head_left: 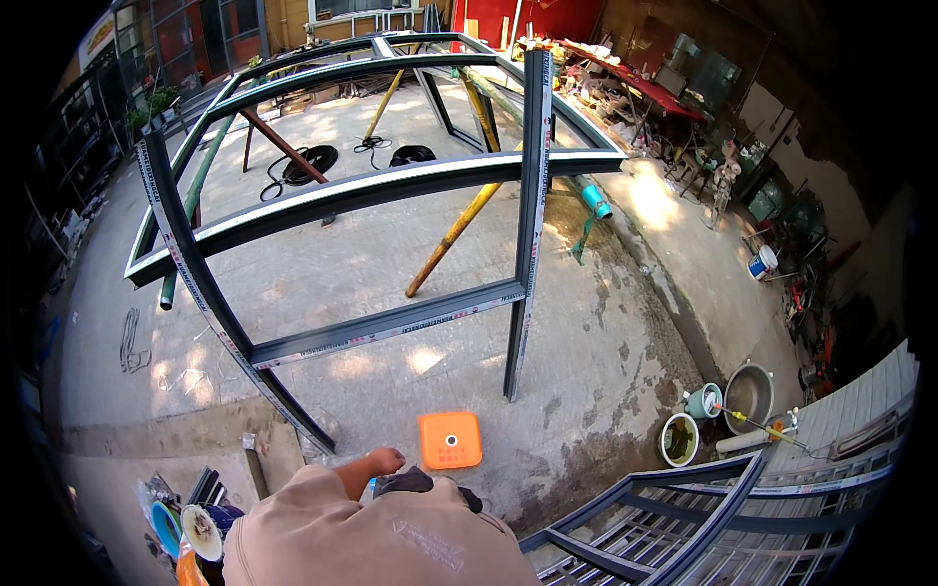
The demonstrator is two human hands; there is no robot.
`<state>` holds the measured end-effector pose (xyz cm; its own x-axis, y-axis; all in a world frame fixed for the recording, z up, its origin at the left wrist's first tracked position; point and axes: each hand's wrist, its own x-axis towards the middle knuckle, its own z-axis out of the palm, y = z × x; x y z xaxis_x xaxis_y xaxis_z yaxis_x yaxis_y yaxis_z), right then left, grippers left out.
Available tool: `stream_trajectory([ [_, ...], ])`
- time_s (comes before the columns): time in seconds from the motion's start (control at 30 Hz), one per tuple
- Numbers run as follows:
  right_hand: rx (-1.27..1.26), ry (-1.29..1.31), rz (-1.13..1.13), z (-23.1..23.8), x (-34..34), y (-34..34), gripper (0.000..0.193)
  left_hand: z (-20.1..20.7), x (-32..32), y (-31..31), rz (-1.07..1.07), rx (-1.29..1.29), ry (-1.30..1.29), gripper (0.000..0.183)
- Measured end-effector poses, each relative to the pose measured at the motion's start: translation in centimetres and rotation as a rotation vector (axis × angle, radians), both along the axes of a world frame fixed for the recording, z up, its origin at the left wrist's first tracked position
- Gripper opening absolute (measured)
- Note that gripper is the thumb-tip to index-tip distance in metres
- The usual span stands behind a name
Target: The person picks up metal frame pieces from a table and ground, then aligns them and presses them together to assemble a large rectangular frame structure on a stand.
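My left hand point(387, 460) is low in the middle, in front of my tan shirt point(362, 537). Its fingers look curled in, and I see nothing in them. My right hand does not show. Just right of the left hand, an orange plastic stool point(450, 428) with a hole in its top stands on the floor. Ahead rises a dark grey H-shaped frame point(391, 327), two uprights joined by a crossbar, with printed film strips along it. Neither hand touches it. Behind it a large dark grey frame with white edges point(391, 179) lies on supports.
Yellow props point(454, 239) and green poles point(210, 176) stand under the large frame. Coiled black strips point(303, 166) lie on the concrete. Barred frames point(664, 518) are at lower right, by several tubs point(679, 439). Buckets point(203, 532) stand at lower left. Clutter lines the right wall.
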<state>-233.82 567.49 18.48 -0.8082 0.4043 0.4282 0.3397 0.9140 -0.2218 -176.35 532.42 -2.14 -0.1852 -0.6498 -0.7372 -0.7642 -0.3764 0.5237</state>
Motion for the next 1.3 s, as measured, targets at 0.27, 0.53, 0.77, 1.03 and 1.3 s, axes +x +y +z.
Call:
stream_trajectory([
  [0.27,-0.016,0.017,0.088,0.2,-0.4,-3.4,0.041,-2.3,2.0,2.4,-0.089,-0.044,0.025,0.034],
  [0.53,-0.002,0.037,0.177,0.2,-1.4,-4.8,0.040,-2.8,0.6,3.6,-0.014,-0.110,0.017,0.034],
  [0.77,0.000,0.050,0.214,0.3,-2.0,-5.2,0.040,-0.7,-0.7,3.5,0.129,0.035,0.047,0.034],
  [1.03,-0.026,0.038,0.231,-0.2,-2.3,-5.9,0.040,-2.2,0.5,3.7,0.011,-0.045,0.039,0.035],
  [1.3,-0.064,0.030,0.229,-0.9,-2.8,-6.1,0.039,-1.1,0.2,1.8,0.064,-0.061,0.018,0.037],
])
